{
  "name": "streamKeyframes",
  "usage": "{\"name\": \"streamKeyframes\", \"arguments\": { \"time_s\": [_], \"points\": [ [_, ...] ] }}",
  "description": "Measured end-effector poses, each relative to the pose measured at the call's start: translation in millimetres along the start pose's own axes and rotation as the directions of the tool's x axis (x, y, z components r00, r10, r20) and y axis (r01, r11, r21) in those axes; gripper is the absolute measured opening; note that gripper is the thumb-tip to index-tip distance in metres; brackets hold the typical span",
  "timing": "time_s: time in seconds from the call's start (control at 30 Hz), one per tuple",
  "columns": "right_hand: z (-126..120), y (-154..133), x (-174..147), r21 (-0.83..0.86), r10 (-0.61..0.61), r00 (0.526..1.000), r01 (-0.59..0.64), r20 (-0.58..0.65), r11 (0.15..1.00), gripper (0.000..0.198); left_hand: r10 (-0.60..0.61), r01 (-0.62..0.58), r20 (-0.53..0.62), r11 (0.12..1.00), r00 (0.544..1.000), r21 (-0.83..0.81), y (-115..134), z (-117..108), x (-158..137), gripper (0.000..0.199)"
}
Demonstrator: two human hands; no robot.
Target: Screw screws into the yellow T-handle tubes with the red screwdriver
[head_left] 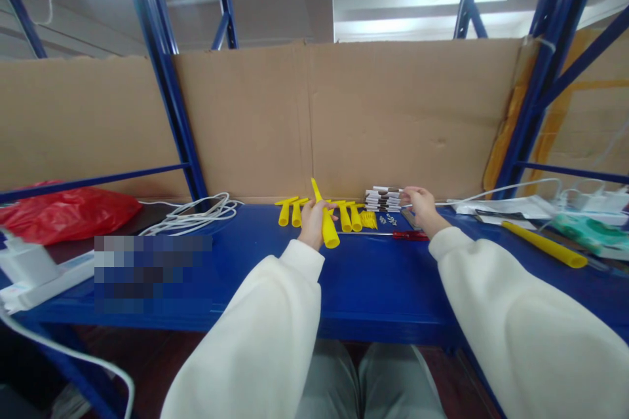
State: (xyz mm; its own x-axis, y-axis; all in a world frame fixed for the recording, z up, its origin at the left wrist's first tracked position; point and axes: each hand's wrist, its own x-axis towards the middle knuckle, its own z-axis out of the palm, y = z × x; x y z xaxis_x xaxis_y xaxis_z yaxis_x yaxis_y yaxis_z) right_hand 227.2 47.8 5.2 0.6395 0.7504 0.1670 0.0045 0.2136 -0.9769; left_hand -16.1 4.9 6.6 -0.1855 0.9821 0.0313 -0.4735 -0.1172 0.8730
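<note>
My left hand (313, 222) is closed around a yellow plastic handle-like piece (330, 230), its wide round end toward me and its narrow tip pointing up and away. Yellow T-shaped plastic pieces (284, 215) lie on both sides of that hand. My right hand (421, 208) is at the right end of a stack of small white-and-brown packs (382, 199), thumb and fingers pinched together. What sits between those fingertips is too small to make out. Below the stack lie small yellow parts (368, 220), tiny metal pieces (391, 218) and a screwdriver with a red handle (409, 236).
A blue shelf table (275, 288) carries everything, with cardboard (403, 111) standing behind. At left are coiled white cable (216, 211), a red plastic bag (69, 213) and a power strip (54, 281). A long yellow tube (545, 245) and green packet (594, 232) lie right.
</note>
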Motion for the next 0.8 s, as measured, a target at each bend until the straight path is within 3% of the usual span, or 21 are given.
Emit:
{"name": "streamKeyframes", "arguments": {
  "time_s": [0.2,0.37,0.6,0.8],
  "points": [
    [10,-9,13,0.025,0.106,0.994,-0.107,0.041,0.994,0.017,-0.072,0.071,0.011,0.995,0.997,0.075,0,6,-12,0.042],
    [18,-10,22,0.013,0.124,0.989,-0.126,0.083,0.992,0.018,-0.096,0.091,0.061,0.993,0.994,0.076,0,9,-21,0.045],
    [23,-7,42,-0.025,0.229,0.955,-0.229,0.188,0.973,0.015,-0.14,0.133,0.094,0.988,0.986,0.081,-4,11,-27,0.049],
    [27,5,57,-0.127,0.195,0.959,-0.171,0.204,0.977,0.011,-0.175,0.159,0.143,0.98,0.974,0.118,-8,13,-32,0.052]
  ]
}}
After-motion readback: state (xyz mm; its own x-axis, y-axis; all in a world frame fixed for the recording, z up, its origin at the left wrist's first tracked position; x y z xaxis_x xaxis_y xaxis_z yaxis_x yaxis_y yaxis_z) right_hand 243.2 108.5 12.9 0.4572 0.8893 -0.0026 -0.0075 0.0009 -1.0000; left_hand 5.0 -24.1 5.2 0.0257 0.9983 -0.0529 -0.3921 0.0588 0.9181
